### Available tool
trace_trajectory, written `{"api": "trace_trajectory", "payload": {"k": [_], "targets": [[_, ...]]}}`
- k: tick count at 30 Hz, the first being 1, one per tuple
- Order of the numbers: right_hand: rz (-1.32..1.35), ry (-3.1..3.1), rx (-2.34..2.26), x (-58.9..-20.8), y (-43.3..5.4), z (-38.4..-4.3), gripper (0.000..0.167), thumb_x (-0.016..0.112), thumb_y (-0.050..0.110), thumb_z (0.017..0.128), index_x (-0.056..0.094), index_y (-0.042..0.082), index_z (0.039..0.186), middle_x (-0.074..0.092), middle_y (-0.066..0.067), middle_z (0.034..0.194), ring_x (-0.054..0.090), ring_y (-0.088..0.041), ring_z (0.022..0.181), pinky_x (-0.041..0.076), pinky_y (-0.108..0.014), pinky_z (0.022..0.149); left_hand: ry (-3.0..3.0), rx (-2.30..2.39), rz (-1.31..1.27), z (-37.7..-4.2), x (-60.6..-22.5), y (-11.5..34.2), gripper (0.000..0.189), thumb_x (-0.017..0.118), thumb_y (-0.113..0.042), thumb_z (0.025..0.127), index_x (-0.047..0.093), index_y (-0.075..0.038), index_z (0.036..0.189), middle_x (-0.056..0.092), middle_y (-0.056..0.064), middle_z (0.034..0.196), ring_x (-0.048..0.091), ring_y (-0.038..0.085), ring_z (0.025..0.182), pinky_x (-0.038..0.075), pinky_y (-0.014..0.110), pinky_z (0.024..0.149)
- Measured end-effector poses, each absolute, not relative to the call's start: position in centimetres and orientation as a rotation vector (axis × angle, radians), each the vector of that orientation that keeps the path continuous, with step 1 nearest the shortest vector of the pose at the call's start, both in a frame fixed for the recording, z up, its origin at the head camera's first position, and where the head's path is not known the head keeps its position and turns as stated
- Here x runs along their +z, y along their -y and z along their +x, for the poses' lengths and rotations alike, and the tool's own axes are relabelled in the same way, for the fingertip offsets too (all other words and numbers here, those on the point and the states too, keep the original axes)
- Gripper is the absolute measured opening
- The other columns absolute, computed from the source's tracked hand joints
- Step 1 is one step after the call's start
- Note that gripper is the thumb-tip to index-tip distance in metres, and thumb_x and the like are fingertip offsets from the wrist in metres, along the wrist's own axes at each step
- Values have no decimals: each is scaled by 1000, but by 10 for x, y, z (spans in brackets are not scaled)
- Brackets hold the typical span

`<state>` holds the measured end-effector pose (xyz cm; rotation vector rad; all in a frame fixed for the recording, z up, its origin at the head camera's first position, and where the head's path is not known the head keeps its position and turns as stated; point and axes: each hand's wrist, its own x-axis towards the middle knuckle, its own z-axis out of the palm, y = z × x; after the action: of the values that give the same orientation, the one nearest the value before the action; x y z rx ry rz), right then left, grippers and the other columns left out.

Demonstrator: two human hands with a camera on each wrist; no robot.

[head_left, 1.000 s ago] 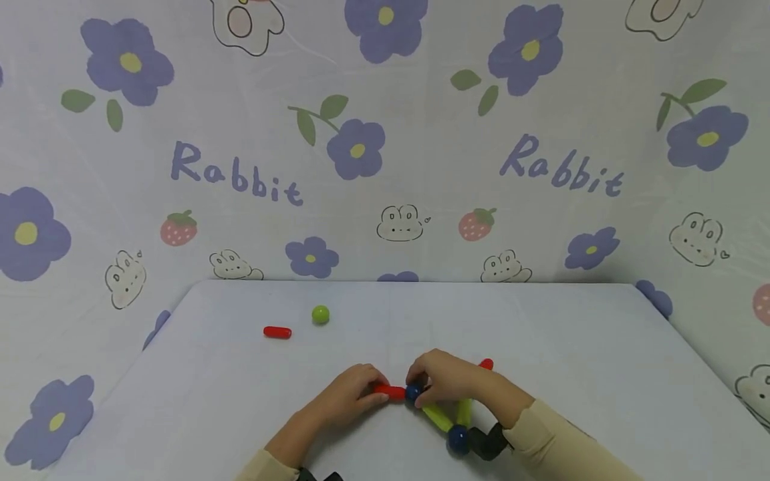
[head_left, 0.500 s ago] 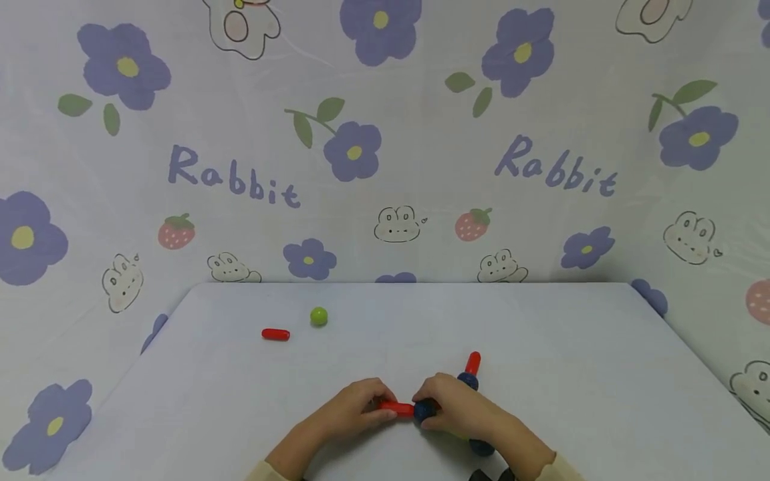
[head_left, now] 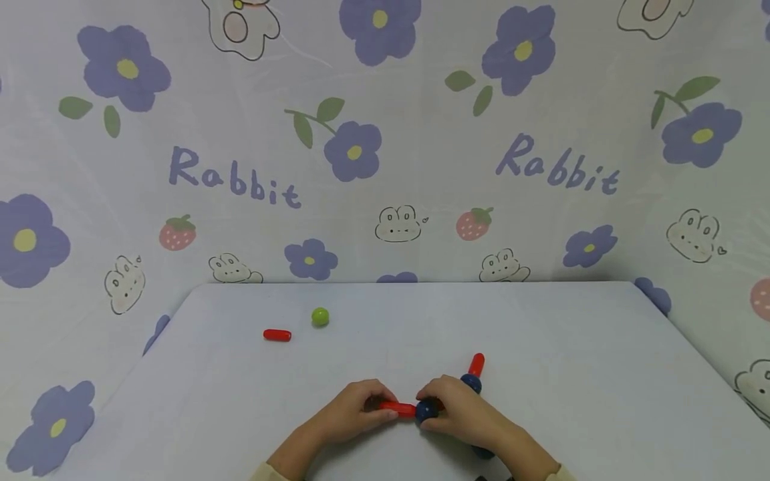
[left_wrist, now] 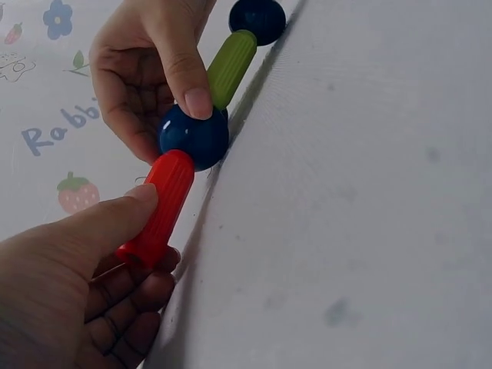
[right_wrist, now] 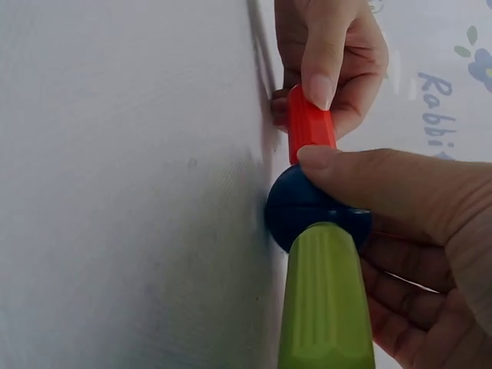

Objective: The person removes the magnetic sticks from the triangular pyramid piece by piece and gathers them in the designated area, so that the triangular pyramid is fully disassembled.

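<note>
My left hand [head_left: 355, 413] pinches a red ribbed rod [left_wrist: 167, 200] between thumb and fingers. The rod's far end meets a dark blue ball [head_left: 426, 411], which my right hand [head_left: 469, 415] grips with its thumb on top. From that ball a yellow-green rod [right_wrist: 324, 300] runs to another blue ball [left_wrist: 260, 21], as the left wrist view shows. Beyond the right hand, in the head view, a further blue ball [head_left: 472, 383] bears a second red rod [head_left: 476, 365] pointing away. The right hand covers much of this joined frame.
A loose red rod [head_left: 277, 335] lies toward the back left of the white table [head_left: 559, 347]. Close by it sits a light green ball [head_left: 320, 316]. Behind the table hangs a flower-and-rabbit printed cloth [head_left: 421, 167].
Both hands have come nearer the body with the red rod and the joined frame. The frame has turned, baring its far blue ball and red rod. The last half second shows hardly any motion.
</note>
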<state>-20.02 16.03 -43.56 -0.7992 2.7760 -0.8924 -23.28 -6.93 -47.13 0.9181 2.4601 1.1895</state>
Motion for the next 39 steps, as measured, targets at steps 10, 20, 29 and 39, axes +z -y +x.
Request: {"api": "trace_trajectory", "payload": {"k": [10, 20, 29, 39], "targets": [[-768, -2778, -945, -437, -161, -201, 31, 77, 21, 75, 66, 5, 100, 64, 0, 97, 53, -10, 87, 50, -23, 76, -2436, 1216, 892, -233, -471, 71, 17, 65, -30, 87, 66, -17, 99, 61, -9, 90, 50, 2, 80, 43, 18, 73], [-777, -2781, -923, -437, -161, -202, 32, 76, 24, 76, 67, 5, 100, 65, 2, 96, 53, -10, 87, 50, -24, 77, -2415, 1220, 885, -236, -474, 73, 18, 63, -32, 88, 65, -18, 98, 60, -9, 89, 50, 3, 80, 43, 18, 73], [-813, -2788, -933, -437, -163, -201, 32, 75, 26, 77, 67, 6, 101, 65, 0, 98, 52, -9, 86, 48, -23, 75, -2410, 1174, 914, -238, -471, 73, 17, 58, -33, 91, 63, -18, 99, 59, -10, 89, 50, 3, 81, 43, 19, 74], [-698, -2725, -1003, -437, -175, -207, 36, 76, 29, 76, 67, 5, 101, 65, -2, 97, 54, -11, 84, 50, -21, 73, -2508, 1239, 813, -261, -468, 124, 20, 62, -24, 89, 63, -9, 101, 64, -1, 91, 53, 5, 81, 47, 19, 72]]}}
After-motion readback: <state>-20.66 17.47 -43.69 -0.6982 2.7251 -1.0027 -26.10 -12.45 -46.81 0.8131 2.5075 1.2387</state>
